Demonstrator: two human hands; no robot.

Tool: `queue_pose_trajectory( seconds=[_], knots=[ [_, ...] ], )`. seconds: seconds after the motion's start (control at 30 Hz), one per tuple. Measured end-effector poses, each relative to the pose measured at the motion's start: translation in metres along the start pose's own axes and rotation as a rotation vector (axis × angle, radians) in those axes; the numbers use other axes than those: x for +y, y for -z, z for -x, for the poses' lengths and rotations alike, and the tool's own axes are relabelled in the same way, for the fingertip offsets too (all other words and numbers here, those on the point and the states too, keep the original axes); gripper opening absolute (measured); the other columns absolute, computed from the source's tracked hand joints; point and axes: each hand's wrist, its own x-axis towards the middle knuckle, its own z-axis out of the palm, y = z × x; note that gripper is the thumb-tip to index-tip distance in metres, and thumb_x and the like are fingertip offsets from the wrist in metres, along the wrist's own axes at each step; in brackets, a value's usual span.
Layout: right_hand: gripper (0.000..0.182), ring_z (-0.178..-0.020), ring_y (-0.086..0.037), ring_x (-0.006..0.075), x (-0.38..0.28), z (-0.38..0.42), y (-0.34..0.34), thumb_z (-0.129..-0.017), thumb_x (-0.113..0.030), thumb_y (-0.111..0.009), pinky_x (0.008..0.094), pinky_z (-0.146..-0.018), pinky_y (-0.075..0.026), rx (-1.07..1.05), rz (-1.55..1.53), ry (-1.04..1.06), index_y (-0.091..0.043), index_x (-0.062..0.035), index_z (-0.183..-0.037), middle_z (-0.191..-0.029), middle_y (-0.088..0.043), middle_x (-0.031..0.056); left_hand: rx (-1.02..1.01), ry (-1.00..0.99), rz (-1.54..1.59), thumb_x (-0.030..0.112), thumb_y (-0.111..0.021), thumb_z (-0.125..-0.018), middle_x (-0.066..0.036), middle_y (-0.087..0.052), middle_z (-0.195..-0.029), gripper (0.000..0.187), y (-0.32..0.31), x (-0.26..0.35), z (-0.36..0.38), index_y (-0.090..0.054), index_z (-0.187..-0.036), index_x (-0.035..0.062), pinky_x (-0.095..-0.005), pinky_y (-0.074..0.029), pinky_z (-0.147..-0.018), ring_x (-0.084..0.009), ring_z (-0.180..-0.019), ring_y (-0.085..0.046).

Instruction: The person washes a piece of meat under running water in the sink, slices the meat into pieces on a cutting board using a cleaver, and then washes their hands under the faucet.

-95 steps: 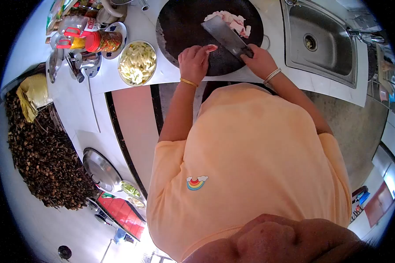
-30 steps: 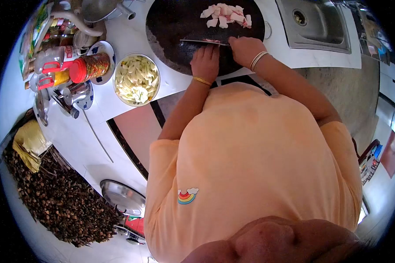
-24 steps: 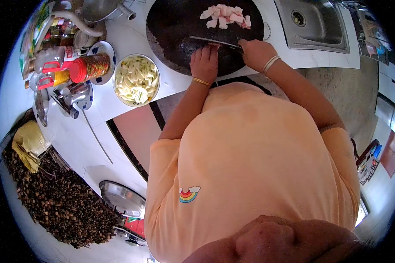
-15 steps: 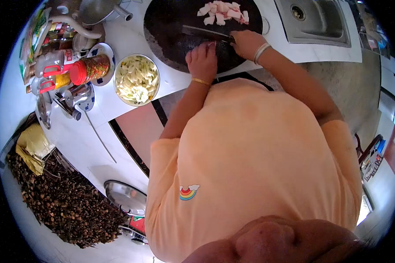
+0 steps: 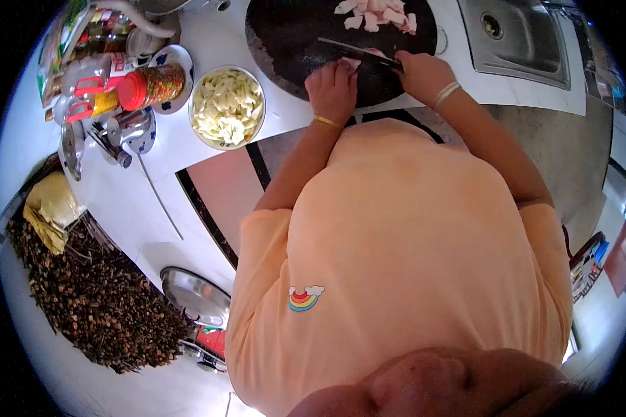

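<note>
My right hand point(image 5: 424, 78) is wrapped round the handle of a knife point(image 5: 358, 50), whose blade points left over the round dark cutting board point(image 5: 278, 48). Beside the blade, my left hand point(image 5: 332, 89) has its fingers bent together on a small pale pink piece of meat point(image 5: 351, 63) near the board's front edge. Another bit of meat shows just behind the blade. Cut pink and white meat pieces point(image 5: 375, 14) lie in a pile at the back of the board.
Left of the board stands a bowl of pale sliced vegetable point(image 5: 227, 108). Farther left are a red-lidded jar point(image 5: 149, 87), bottles and metal cups. A steel sink point(image 5: 522, 42) is at the right. Dark firewood pieces point(image 5: 104, 299) are heaped at the lower left.
The whole view has shifted, with the board and counter items now further right and higher. A piece of meat now shows behind the knife blade. Both hands remain at the knife and meat.
</note>
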Motion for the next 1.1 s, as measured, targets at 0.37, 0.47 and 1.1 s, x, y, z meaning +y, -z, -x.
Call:
queue_pose_trajectory(
  seconds=[0.37, 0.47, 1.1],
  knots=[
    [0.026, -0.084, -0.069, 0.0345, -0.005, -0.014, -0.006, -0.085, -0.013, -0.053, 0.0462, -0.07, -0.056, 0.035, 0.02, 0.037, -0.061, -0.0047, -0.108, -0.09, -0.069, 0.0197, 0.028, -0.073, 0.044, 0.021, -0.067, -0.078, -0.009, -0.057, -0.1, 0.023, 0.008, 0.0, -0.003, -0.062, -0.099, 0.0127, -0.0445, -0.04, -0.077, -0.0305, -0.088, -0.053],
    [0.02, -0.079, -0.067, 0.0358, -0.013, 0.009, -0.003, -0.083, -0.012, -0.055, 0.0461, -0.066, -0.054, -0.001, 0.07, 0.053, -0.059, -0.0054, -0.102, -0.081, -0.067, 0.02, 0.012, -0.04, -0.029, 0.019, -0.066, -0.077, -0.005, -0.057, -0.1, 0.023, 0.002, -0.003, 0.009, -0.063, -0.1, 0.0162, -0.0423, -0.04, -0.076, -0.0279, -0.087, -0.053],
    [0.026, -0.088, -0.068, 0.0337, -0.029, -0.031, -0.016, -0.085, -0.016, -0.056, 0.0455, -0.075, -0.055, 0.012, 0.023, 0.068, -0.063, -0.0037, -0.107, -0.094, -0.068, 0.0196, 0.048, -0.111, 0.033, 0.018, -0.071, -0.078, -0.007, -0.061, -0.097, 0.025, -0.003, -0.01, 0.01, -0.063, -0.101, 0.0132, -0.0418, -0.043, -0.075, -0.0275, -0.086, -0.056]
  ],
)
